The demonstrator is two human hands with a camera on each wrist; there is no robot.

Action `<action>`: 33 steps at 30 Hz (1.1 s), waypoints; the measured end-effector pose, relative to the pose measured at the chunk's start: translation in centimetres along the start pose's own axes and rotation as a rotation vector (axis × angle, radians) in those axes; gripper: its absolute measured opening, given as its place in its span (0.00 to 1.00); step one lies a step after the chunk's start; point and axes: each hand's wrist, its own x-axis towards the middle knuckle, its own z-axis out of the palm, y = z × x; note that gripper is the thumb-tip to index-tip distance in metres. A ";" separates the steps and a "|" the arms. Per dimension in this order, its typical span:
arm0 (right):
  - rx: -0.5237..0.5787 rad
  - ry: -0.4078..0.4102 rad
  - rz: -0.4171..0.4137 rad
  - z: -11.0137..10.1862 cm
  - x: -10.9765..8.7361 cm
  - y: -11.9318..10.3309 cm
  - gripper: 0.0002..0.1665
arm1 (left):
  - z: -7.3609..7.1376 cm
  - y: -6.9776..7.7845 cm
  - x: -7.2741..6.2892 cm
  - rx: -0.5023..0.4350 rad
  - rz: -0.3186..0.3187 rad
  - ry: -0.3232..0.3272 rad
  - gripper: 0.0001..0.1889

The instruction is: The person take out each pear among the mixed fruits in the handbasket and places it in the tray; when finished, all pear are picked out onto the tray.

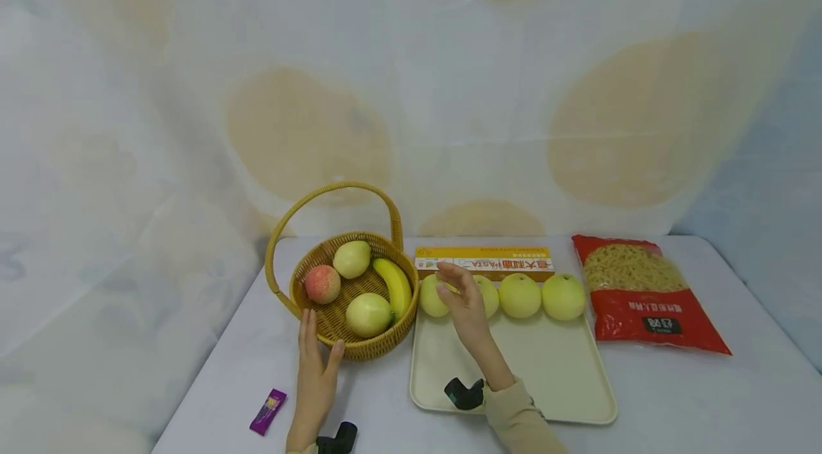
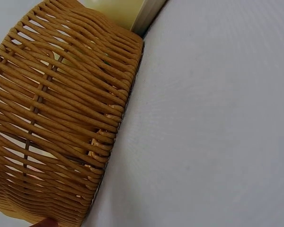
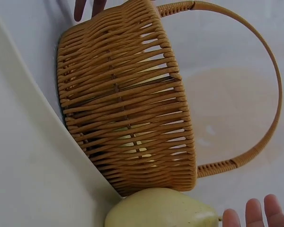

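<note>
A brown wicker basket (image 1: 369,348) with a tall hooped handle holds a peach (image 1: 322,284), a banana (image 1: 397,290) and two pale yellow-green fruits (image 1: 368,315). My left hand (image 1: 316,375) is at the basket's near left side, fingers straight, fingertips right at the rim. Over the back of a cream tray (image 1: 514,375), my right hand (image 1: 467,304) is raised with relaxed fingers and nothing in them. It partly hides a row of several yellow-green pears (image 1: 520,295) in the tray. The right wrist view shows one pear (image 3: 161,210) with its stem, beside the basket wall.
Behind the pears lies a yellow pasta box (image 1: 484,254). A red bag of pasta (image 1: 648,297) lies right of the tray. A small purple packet (image 1: 267,411) is on the white tablecloth (image 1: 212,397) at the front left. A patterned curtain (image 1: 411,83) hangs behind the table.
</note>
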 end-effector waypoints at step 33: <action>0.018 -0.014 -0.003 -0.3 -0.2 0.4 0.21 | 0.1 -0.3 0.2 0.000 0.032 0.019 0.40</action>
